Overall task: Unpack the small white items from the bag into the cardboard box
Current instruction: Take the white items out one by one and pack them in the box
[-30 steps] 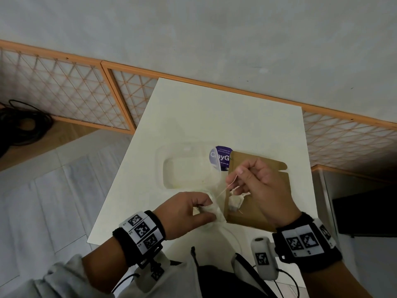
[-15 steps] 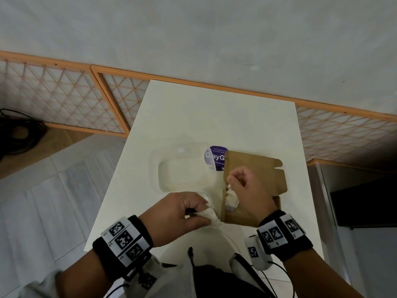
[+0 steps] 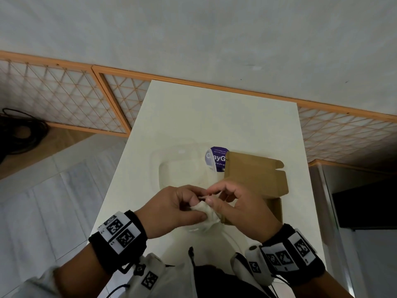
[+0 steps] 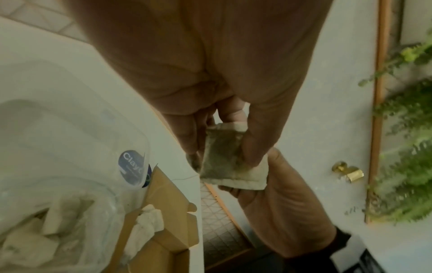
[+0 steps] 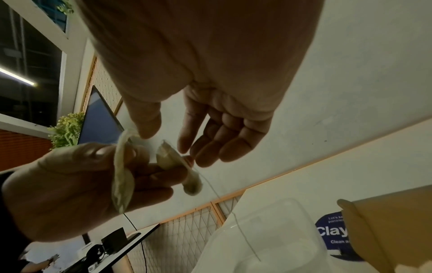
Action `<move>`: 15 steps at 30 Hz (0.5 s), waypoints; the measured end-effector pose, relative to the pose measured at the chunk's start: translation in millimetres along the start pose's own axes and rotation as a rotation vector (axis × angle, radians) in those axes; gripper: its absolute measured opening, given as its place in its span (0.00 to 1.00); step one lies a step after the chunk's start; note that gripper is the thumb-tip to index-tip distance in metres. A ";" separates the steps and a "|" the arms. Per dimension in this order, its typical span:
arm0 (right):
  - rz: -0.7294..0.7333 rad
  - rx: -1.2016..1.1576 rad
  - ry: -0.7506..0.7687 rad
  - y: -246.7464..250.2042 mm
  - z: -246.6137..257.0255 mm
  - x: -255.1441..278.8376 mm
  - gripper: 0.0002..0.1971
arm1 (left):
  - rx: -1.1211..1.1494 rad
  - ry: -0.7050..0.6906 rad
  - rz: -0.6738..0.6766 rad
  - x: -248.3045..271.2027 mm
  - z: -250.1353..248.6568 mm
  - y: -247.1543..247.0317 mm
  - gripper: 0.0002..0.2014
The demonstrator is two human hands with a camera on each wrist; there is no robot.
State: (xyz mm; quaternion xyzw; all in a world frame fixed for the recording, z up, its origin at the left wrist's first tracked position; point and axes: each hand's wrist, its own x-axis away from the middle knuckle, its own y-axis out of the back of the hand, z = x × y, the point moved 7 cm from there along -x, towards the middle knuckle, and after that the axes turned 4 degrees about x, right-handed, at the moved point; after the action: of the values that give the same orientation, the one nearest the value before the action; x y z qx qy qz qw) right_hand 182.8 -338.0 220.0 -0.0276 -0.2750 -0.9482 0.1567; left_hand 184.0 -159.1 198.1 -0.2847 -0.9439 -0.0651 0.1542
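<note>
My left hand (image 3: 182, 208) pinches two small white tea bags (image 5: 121, 175) over the table's near edge; one (image 4: 222, 157) shows flat between its thumb and fingers. A thin string (image 5: 222, 199) hangs from them. My right hand (image 3: 217, 195) has met them: its thumb (image 5: 145, 127) touches the top of one bag and its forefinger (image 5: 184, 146) the other, with a gap left between the two tips. The brown cardboard box (image 3: 255, 179) lies open on the right with a tea bag (image 4: 149, 221) inside. The clear plastic bag (image 3: 182, 168) lies left of the box and holds several more.
The bag carries a round purple label (image 3: 217, 158) next to the box flap. The white table (image 3: 214, 117) runs back to a wall with orange lattice panels (image 3: 64, 97). Black cables (image 3: 19, 134) lie on the floor at far left.
My right hand lowered a tea bag into the box, let it go and came back left to the bags in my left hand. The left hand stayed put, holding its bags.
</note>
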 end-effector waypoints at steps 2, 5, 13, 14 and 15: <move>0.039 0.007 -0.038 -3.4 -2.3 -0.2 0.10 | 0.092 0.004 0.014 0.7 1.1 0.4 0.10; 0.017 0.051 0.000 -3.1 4.1 -3.6 0.08 | 0.151 0.003 0.040 2.3 -0.7 -1.7 0.10; -0.053 0.061 -0.007 -1.6 -0.7 -5.4 0.08 | 0.113 -0.042 -0.048 2.0 1.0 0.8 0.09; -0.046 0.041 -0.015 -2.9 -1.4 -5.3 0.08 | 0.115 -0.045 -0.075 0.9 1.8 1.0 0.09; -0.035 0.016 -0.021 -4.4 -1.3 -5.1 0.09 | 0.126 -0.052 -0.105 -0.2 1.9 1.5 0.09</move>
State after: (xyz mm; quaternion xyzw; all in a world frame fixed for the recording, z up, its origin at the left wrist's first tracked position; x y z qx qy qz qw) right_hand 186.4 -333.8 216.0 -0.0316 -0.2848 -0.9482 0.1372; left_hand 184.5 -157.5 196.3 -0.2262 -0.9634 -0.0061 0.1435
